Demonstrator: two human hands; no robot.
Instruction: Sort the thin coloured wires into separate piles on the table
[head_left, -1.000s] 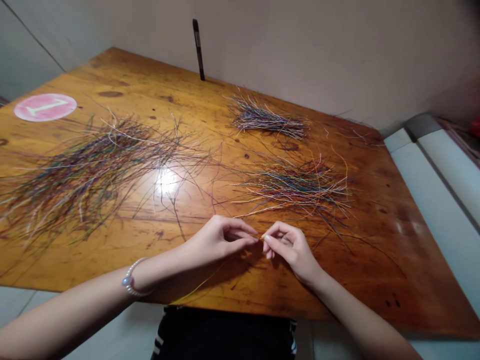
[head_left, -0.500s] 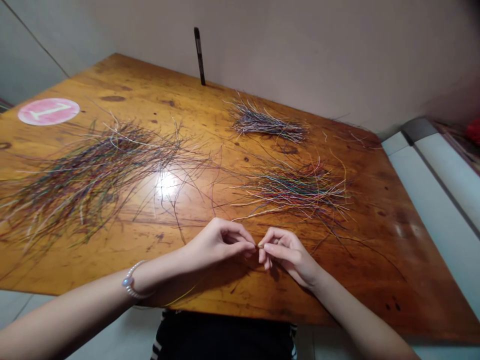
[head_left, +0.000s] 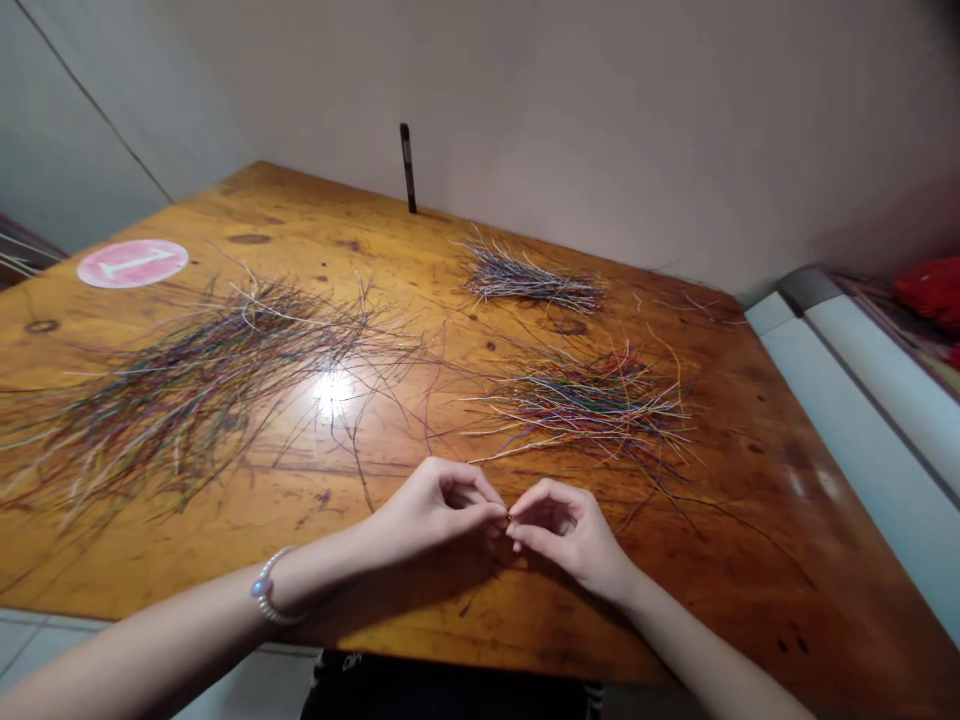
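The left hand (head_left: 431,510) and right hand (head_left: 570,535) sit near the front edge of the honey-brown wooden bench (head_left: 697,610), below a loose heap of multicoloured wires (head_left: 589,405). Both hands, curled, meet at the fingertips, pinching a tiny thin wire (head_left: 508,516).

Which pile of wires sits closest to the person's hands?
The bright multicoloured pile, just above the right hand; the small pile and the big sprawling pile lie farther away.
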